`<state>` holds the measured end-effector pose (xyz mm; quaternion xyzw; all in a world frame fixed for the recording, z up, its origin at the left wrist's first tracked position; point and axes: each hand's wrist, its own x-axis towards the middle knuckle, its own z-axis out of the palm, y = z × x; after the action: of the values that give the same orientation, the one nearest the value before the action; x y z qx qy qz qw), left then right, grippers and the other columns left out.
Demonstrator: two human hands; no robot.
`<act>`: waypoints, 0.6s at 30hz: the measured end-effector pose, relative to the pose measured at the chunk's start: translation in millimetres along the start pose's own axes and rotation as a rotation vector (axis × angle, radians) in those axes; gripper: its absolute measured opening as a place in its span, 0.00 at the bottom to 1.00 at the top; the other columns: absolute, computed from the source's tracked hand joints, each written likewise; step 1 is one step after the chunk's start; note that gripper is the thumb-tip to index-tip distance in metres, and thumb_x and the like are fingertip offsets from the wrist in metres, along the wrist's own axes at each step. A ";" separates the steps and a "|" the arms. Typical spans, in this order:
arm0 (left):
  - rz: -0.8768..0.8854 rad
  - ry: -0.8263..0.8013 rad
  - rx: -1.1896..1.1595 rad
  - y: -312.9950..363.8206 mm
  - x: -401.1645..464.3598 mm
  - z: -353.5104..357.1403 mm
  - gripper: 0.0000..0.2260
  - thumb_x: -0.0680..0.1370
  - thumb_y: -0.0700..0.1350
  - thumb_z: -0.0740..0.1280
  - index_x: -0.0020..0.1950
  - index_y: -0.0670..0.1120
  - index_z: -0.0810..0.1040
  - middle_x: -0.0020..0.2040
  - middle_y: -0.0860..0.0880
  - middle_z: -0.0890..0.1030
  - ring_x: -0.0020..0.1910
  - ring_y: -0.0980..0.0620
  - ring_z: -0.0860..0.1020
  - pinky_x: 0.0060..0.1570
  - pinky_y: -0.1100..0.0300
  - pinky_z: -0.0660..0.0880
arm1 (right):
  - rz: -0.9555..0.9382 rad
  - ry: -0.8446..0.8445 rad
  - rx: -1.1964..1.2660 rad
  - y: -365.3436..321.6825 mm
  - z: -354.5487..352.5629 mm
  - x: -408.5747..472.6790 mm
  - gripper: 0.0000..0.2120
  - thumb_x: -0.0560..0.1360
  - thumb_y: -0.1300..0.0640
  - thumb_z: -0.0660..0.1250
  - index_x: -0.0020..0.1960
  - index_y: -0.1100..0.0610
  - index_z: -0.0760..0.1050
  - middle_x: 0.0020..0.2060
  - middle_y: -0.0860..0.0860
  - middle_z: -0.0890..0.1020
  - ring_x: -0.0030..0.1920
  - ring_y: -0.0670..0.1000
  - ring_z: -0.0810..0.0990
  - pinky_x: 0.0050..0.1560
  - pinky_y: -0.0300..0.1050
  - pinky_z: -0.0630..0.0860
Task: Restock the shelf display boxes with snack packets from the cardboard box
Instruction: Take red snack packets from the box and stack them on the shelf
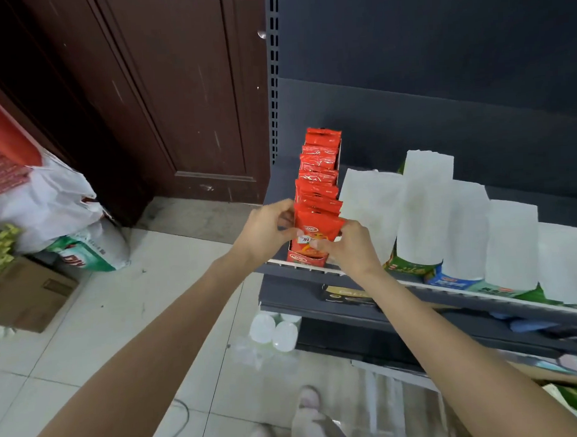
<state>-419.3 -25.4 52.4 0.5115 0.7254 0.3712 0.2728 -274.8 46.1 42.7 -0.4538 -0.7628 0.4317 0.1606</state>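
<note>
2 hands, left hand (268,230) and right hand (348,249), fingers pinching front red snack packet (317,228) (print unreadable), red display box (306,261)

Glossy red foil packets (318,228) (matt metal shelf (342,125))

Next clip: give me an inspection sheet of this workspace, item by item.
Surface: dark shelf, white front rail.
Job's things: red display box at the shelf's left end, filled with red snack packets; front packet held by both hands.
Clutter: white-covered packs beside it; bottles on the floor.
Grippers: left hand and right hand pinch the front packet.
Cables: thin cable on the floor tiles.
Surroundings: brown door, sacks, cardboard box.
</note>
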 end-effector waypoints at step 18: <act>0.126 0.089 0.314 15.9 -7.8 2.2 0.11 0.77 0.39 0.66 0.58 0.45 0.74 0.54 0.46 0.77 0.51 0.48 0.77 0.49 0.57 0.73 | -0.167 0.086 -0.206 -15.3 3.2 -7.8 0.18 0.74 0.57 0.69 0.64 0.55 0.74 0.59 0.51 0.80 0.59 0.52 0.79 0.61 0.43 0.71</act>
<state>-406.4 -29.0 64.2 0.5756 0.7522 0.2918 0.1334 -281.1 34.7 54.3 -0.4208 -0.8306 0.3167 0.1809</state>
